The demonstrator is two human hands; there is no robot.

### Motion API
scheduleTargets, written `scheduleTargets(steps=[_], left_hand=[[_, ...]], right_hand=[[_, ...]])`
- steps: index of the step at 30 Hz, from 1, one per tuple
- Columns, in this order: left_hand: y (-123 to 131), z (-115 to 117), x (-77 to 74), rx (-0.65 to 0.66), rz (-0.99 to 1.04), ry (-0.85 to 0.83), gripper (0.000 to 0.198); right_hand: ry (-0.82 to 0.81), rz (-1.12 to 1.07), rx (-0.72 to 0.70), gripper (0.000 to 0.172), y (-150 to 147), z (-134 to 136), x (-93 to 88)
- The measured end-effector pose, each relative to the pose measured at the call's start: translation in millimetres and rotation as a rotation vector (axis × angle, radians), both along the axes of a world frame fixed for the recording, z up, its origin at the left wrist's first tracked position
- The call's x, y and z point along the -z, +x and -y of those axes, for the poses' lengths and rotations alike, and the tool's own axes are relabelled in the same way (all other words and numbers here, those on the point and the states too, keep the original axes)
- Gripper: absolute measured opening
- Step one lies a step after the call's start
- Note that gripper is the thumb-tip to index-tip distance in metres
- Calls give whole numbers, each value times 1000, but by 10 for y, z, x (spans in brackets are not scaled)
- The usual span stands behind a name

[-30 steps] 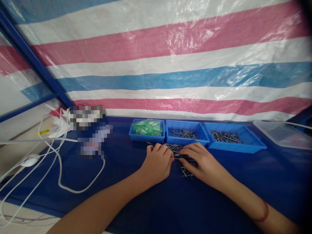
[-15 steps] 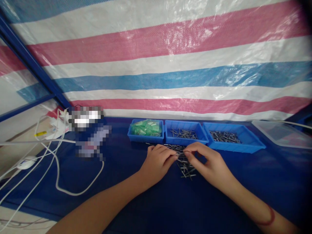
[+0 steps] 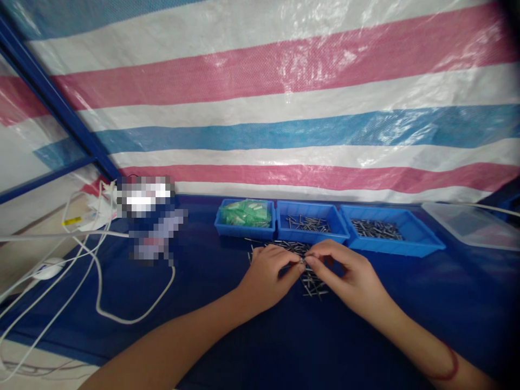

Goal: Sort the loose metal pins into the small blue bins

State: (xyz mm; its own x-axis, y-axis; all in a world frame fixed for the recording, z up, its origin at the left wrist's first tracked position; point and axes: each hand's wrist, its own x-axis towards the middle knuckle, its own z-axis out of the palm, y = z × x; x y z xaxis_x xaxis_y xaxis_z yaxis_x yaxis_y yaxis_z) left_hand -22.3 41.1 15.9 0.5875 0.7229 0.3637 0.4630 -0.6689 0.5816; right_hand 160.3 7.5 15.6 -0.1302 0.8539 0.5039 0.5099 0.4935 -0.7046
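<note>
My left hand (image 3: pixel 268 276) and my right hand (image 3: pixel 349 273) meet fingertip to fingertip above a loose pile of small metal pins (image 3: pixel 311 281) on the dark blue table (image 3: pixel 227 330). Both hands are pinched together on a small metal pin (image 3: pixel 303 262) held between them. Just behind the hands stands a row of three blue trays: the left tray (image 3: pixel 244 232) holds green packets, the middle tray (image 3: pixel 311 234) holds a few pins, the right tray (image 3: pixel 392 245) holds many pins.
A clear plastic lid (image 3: pixel 471 223) lies at the far right. White cables (image 3: pixel 97 281) and a blurred device (image 3: pixel 148 216) occupy the table's left side. A striped tarp (image 3: pixel 284 108) hangs close behind the trays, with a blue frame post (image 3: pixel 52 92) at left.
Both hands lifted off the pin pile, where they lay flat, and drew their fingertips together into a pinch on one pin just above it.
</note>
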Motion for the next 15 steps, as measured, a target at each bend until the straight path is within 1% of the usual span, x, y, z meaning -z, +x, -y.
scheduleTargets(steps=[5, 10, 15], left_hand=[[-10, 17, -18, 27, -18, -3, 14], [-38, -8, -7, -10, 0, 2, 14], [-67, -29, -28, -33, 6, 6, 16]], right_hand=[[31, 14, -36, 4, -10, 17, -26], [72, 73, -57, 7, 17, 20, -54], [98, 181, -55, 7, 66, -21, -45]])
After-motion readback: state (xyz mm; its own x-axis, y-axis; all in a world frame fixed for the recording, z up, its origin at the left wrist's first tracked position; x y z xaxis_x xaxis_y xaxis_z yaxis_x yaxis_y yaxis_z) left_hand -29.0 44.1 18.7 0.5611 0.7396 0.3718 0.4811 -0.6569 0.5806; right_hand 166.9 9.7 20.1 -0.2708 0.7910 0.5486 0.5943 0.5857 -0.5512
